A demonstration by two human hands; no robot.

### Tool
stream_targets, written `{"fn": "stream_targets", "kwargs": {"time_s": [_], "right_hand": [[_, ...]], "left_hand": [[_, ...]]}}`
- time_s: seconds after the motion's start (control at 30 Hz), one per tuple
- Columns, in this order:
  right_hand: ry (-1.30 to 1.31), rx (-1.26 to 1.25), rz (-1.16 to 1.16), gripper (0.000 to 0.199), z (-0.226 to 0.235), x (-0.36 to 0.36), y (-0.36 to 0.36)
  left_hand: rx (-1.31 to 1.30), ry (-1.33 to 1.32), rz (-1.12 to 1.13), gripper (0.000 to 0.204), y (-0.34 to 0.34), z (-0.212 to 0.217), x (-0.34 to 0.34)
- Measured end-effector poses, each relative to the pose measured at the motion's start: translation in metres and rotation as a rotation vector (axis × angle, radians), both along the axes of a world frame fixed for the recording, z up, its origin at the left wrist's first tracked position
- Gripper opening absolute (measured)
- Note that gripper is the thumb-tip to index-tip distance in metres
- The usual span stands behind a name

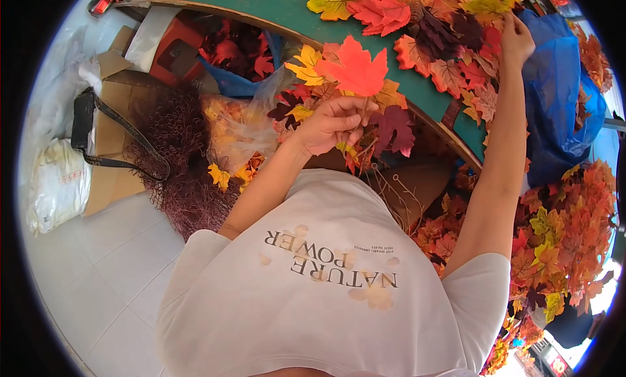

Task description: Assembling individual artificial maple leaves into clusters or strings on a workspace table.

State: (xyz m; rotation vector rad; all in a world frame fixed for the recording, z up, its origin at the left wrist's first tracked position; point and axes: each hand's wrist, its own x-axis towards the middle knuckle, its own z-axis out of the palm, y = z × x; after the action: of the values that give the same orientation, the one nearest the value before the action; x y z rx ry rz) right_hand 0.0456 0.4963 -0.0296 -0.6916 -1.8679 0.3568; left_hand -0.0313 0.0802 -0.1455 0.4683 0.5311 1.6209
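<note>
My left hand is closed around a bunch of artificial maple leaves in front of my chest. A bright red maple leaf stands up at the top of the bunch, with a dark purple leaf beside the fingers. Thin brown stems hang below, some with small loops at their ends. Stretched far out to the right, my right hand has its fingers closed at the edge of a yellow-green maple leaf. That leaf lies over a pile of red, orange and purple leaves.
The green table curves across the top. Blue plastic bags and leaf bunches crowd the right side. At left are a cardboard box, dark stem bundles, a black strap and a clear bag of yellow leaves.
</note>
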Motion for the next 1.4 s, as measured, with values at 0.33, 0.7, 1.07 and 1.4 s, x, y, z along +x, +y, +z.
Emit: {"fn": "stream_targets", "kwargs": {"time_s": [0.33, 0.7, 1.07, 1.4], "right_hand": [[0.855, -0.946, 0.635, 0.013, 0.005, 0.08, -0.112], [0.92, -1.053, 0.504, 0.01, -0.06, 0.113, -0.292], [0.626, -1.103, 0.546, 0.018, -0.052, 0.097, -0.303], [0.838, -1.051, 0.491, 0.012, -0.076, 0.112, -0.307]], "left_hand": [[0.383, -0.433, -0.175, 0.026, -0.002, -0.024, -0.007], [-0.194, 0.291, 0.28, 0.032, 0.007, 0.026, 0.036], [-0.269, 0.641, -0.005, 0.032, 0.007, 0.036, 0.06], [0.013, 0.032, -0.144, 0.056, 0.008, 0.03, 0.065]]}}
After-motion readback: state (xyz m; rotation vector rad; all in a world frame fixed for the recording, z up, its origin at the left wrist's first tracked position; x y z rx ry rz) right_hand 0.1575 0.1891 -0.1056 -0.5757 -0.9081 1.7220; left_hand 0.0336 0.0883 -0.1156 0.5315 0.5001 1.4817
